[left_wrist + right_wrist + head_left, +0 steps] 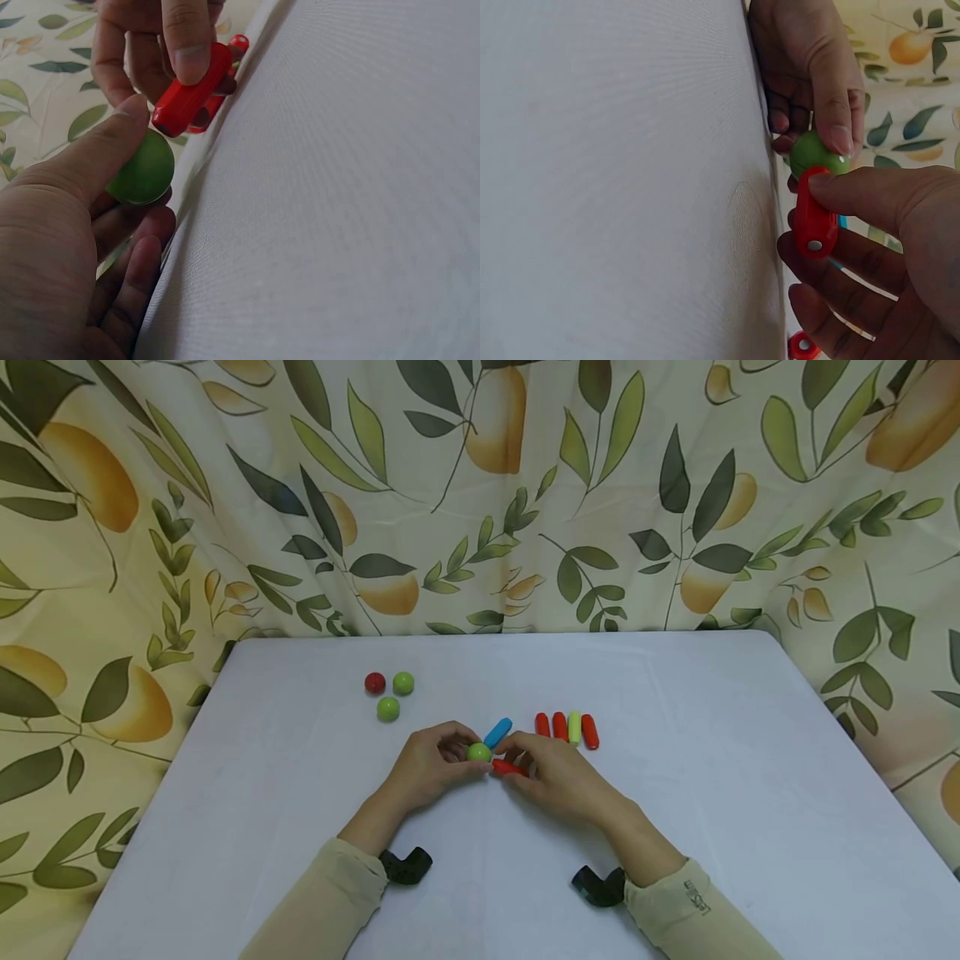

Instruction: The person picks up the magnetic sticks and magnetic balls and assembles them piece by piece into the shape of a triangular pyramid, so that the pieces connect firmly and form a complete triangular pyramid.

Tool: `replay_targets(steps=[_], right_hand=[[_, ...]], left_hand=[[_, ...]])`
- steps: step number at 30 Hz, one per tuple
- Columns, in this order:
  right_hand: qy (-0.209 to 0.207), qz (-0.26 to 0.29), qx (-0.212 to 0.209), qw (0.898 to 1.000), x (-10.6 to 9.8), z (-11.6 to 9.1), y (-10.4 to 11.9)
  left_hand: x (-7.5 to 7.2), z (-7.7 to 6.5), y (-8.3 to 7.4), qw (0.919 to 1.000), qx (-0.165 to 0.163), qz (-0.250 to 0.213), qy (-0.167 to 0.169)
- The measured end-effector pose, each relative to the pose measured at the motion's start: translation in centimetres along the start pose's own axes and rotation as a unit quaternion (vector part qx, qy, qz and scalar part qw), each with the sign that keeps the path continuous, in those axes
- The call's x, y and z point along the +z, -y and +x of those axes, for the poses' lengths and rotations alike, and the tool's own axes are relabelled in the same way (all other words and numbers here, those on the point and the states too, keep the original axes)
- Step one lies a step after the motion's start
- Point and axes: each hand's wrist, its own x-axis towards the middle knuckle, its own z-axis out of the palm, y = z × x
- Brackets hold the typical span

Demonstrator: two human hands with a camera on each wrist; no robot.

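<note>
My left hand (426, 768) pinches a green ball (478, 752) between thumb and fingers, over the middle of the white table. Between the thumb and fingers of my right hand (558, 772) is a short red rod (815, 217) with a silver spot at its end. The rod's other end is right at the ball in the right wrist view. A blue rod (498, 732) slants away from the ball's far side, close to the right fingertips; in the right wrist view it is mostly hidden behind the red one.
Right of the hands, several rods stand in a row, red ones (590, 732) and a yellow-green one (574, 727). At the back left lie a red ball (375, 683) and two green balls (387, 709). A patterned curtain (480, 510) hangs behind the table (262, 860).
</note>
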Motion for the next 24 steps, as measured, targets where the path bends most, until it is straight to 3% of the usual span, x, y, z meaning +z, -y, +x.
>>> replay_targets(steps=[24], right_hand=[[-0.003,-0.01,-0.008,1.0,0.0,-0.05,-0.19]], left_hand=[[0.0,-0.17,-0.22,0.9998,0.003,0.014,0.011]])
